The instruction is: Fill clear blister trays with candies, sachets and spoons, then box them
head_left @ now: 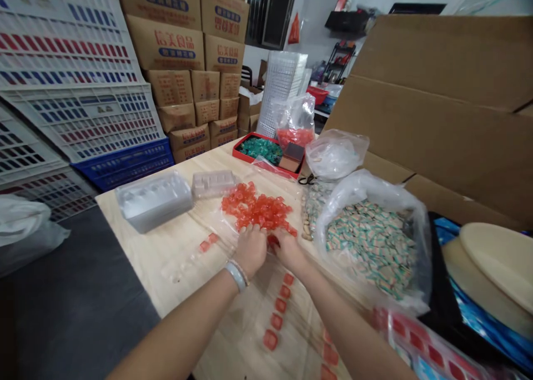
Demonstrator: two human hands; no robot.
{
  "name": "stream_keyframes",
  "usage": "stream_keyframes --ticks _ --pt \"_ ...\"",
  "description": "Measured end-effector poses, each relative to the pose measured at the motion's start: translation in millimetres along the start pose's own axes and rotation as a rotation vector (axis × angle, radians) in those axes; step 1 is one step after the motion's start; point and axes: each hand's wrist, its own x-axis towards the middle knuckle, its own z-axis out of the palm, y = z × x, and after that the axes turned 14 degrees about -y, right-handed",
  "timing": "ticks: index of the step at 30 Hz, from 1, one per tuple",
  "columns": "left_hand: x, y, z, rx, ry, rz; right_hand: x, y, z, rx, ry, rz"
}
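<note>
Cropped forearms point(183, 325) reach red pieces point(266, 211), the right hand point(290, 251) indistinct.

A room stacked with cartons and crates, as I see it from afar.
On my left, white plastic crates point(70, 30) rise above a blue crate point(125, 166), beside a dark grey floor point(83, 297). Behind the pale wooden table point(150, 258), I make out brown printed cartons point(175, 41) piled high, then a dark-framed opening point(272, 11), perhaps a window, in a white wall point(316, 14) under cool light. Farther back I find a slim black rack point(341, 58); tall cardboard panels point(416, 91) fill my right.
</note>
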Motion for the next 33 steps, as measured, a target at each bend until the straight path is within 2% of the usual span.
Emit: stream_keyframes --ticks 3,6,8,10,12,14,16,19,23,25,28,30,33 --pt "0.5 2.8 4.8 0.009 0.002 0.014 -4.2 6.0 -2.7 0.166 0.078 -0.004" --pt "-1.6 0.2 -0.7 -0.017 -0.001 0.063 -7.2 10.5 -4.9 0.293 0.173 0.037" --pt "-4.6 -4.2 -5.6 -0.180 0.049 0.115 -9.5 9.8 -8.0 0.348 0.206 0.057" --pt "-9.1 -9.5 -8.7 -0.450 0.120 0.145 -13.4 3.5 -12.9 0.622 0.205 0.068" --pt "-14.9 -14.5 -9.6 -0.702 0.169 0.127 -19.3 -9.4 -18.0 1.082 0.133 0.059" --pt "-21.9 -18.1 -9.4 -0.857 0.200 0.094 -25.6 -26.9 -21.0 1.489 -0.012 0.048" --pt "-29.9 -20.5 -10.0 -0.920 0.232 0.085 -30.5 -45.1 -20.5 1.649 -0.177 0.069" --pt "-45.7 -25.0 -14.5 -0.876 0.261 0.105 -32.8 -66.8 -13.4 1.658 -0.321 0.135" --pt "-75.3 -38.5 -21.2 -0.782 0.227 0.104 -29.6 -85.3 1.9 1.545 -0.333 0.180" --pt "-90.8 -47.9 -22.0 -0.774 0.218 0.109 -27.7 -93.7 10.2 1.541 -0.411 0.201" --pt "-108.6 -61.2 -21.1 -0.858 0.266 0.059 -25.1 -107.3 22.5 1.582 -0.554 0.180" --pt "-115.3 -67.3 -20.8 -0.937 0.314 -0.008 -23.4 -115.8 29.6 1.563 -0.554 0.134" --pt "-121.3 -71.3 -22.1 -1.034 0.320 -0.060 -21.2 -124.9 36.2 1.394 -0.462 0.100"
